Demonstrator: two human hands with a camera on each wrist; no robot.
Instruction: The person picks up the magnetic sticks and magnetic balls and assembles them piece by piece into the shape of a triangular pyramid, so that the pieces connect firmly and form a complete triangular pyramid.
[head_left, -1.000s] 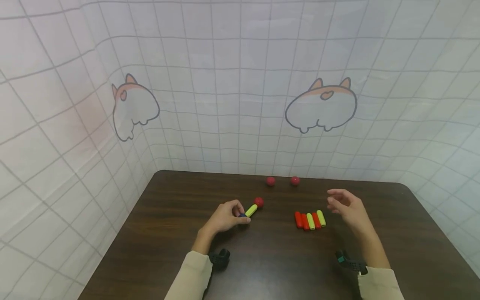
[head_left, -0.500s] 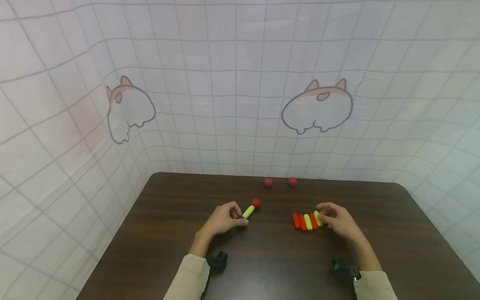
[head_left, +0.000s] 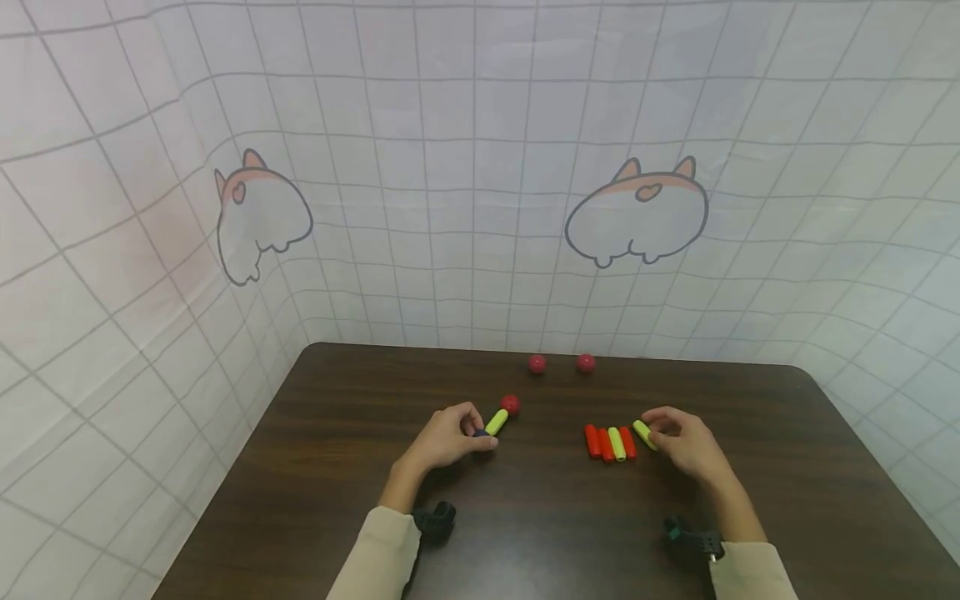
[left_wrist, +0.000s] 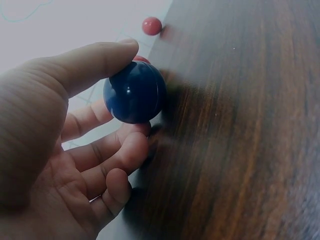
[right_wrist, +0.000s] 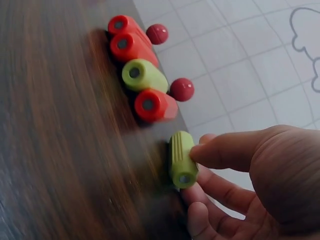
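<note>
My left hand (head_left: pixel 448 437) pinches a dark blue ball (left_wrist: pixel 135 92) between thumb and fingers, low over the table. From that ball a yellow-green magnetic rod (head_left: pixel 497 422) runs to a red ball (head_left: pixel 510 405), the pieces touching in a line. On the right, my right hand (head_left: pixel 684 442) pinches another yellow-green rod (right_wrist: pixel 183 160) with a grey metal spot at its end. Beside it lies a row of rods: two red rods (right_wrist: pixel 131 46), a yellow-green rod (right_wrist: pixel 144 75) and one more red rod (right_wrist: pixel 156 105).
Two red balls, a left one (head_left: pixel 537 364) and a right one (head_left: pixel 586 363), sit near the back edge of the dark wooden table (head_left: pixel 555 525). A white grid-patterned curtain (head_left: pixel 465 208) hangs behind and along the sides.
My right hand has come in from the right, taken the end yellow-green rod and drawn it slightly away from the row. The left hand keeps its hold on the blue ball.
</note>
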